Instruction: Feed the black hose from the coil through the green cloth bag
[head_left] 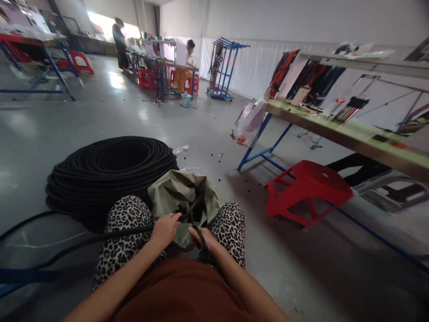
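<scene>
My left hand (165,231) is closed around a thick black cord (129,232), near its end. That cord runs left across my knee toward the floor. My right hand (205,238) is closed on what look like black scissors (200,234), with a curved handle showing beside the thumb; their blades are hard to make out against the dark cord. Both hands meet over an open olive-green sack (167,190) between my knees, its inside mostly in shadow. A big coil of black cord (110,165) lies on the floor to the left of the sack.
To the right stand a red stool (310,190) and a long worktable (335,129) with a plastic bag (250,120) hung at its corner. Small black bits dot the grey floor. Farther back are a blue rack (224,67) and two people at tables.
</scene>
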`<state>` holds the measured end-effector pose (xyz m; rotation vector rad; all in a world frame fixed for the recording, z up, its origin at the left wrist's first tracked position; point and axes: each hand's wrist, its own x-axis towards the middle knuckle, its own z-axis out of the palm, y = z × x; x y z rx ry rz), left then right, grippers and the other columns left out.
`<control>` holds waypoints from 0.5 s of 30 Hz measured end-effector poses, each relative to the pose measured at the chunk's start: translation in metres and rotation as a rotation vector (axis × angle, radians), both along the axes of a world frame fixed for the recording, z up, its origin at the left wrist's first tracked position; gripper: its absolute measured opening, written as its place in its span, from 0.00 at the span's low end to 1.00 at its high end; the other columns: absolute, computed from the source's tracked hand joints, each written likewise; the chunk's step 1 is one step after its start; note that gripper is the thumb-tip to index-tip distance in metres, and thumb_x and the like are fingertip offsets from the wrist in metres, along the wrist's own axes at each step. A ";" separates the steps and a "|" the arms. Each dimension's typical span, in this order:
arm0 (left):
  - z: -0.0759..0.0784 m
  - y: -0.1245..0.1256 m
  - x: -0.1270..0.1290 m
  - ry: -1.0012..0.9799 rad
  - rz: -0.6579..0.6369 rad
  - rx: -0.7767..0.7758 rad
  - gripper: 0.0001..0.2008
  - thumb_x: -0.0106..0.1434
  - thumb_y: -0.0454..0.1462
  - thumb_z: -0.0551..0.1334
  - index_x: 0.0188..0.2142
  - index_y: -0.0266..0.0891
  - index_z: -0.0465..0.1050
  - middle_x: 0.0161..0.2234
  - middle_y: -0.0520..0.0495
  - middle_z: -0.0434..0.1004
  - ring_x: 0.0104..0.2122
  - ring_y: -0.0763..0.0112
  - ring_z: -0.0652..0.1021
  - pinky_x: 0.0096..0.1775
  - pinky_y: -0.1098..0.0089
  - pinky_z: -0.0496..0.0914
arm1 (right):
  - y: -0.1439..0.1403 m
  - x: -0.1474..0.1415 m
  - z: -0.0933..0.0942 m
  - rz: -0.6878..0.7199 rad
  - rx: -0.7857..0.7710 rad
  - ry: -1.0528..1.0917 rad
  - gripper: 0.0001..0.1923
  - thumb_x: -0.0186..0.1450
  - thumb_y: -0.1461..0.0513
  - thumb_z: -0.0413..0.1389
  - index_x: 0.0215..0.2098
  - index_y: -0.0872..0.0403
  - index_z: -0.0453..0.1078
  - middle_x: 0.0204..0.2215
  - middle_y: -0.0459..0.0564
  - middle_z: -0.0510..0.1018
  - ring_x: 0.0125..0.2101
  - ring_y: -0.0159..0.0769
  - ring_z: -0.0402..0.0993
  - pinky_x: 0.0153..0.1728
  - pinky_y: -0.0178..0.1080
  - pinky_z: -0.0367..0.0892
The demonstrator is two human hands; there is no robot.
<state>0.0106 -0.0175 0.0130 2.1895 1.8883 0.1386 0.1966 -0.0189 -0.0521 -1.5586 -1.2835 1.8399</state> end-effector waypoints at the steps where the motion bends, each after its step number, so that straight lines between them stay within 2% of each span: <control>1: -0.001 0.000 0.000 -0.004 0.000 0.004 0.18 0.68 0.36 0.53 0.55 0.41 0.70 0.46 0.43 0.78 0.47 0.61 0.77 0.48 0.64 0.68 | 0.000 0.000 -0.001 0.004 0.001 0.013 0.20 0.64 0.49 0.57 0.28 0.57 0.66 0.22 0.45 0.69 0.22 0.29 0.66 0.25 0.31 0.60; 11: -0.007 0.001 -0.003 -0.011 -0.042 -0.035 0.19 0.68 0.35 0.53 0.56 0.42 0.70 0.46 0.42 0.78 0.46 0.63 0.76 0.48 0.64 0.68 | 0.000 0.000 0.005 0.034 0.007 0.004 0.22 0.64 0.47 0.57 0.26 0.57 0.66 0.20 0.44 0.69 0.21 0.28 0.65 0.22 0.31 0.60; 15: -0.006 0.003 -0.005 -0.008 -0.065 -0.072 0.19 0.67 0.34 0.54 0.55 0.43 0.70 0.45 0.43 0.78 0.46 0.64 0.77 0.48 0.65 0.67 | 0.001 -0.003 -0.002 0.026 -0.007 -0.019 0.21 0.65 0.48 0.57 0.26 0.57 0.65 0.19 0.43 0.68 0.20 0.28 0.66 0.21 0.30 0.60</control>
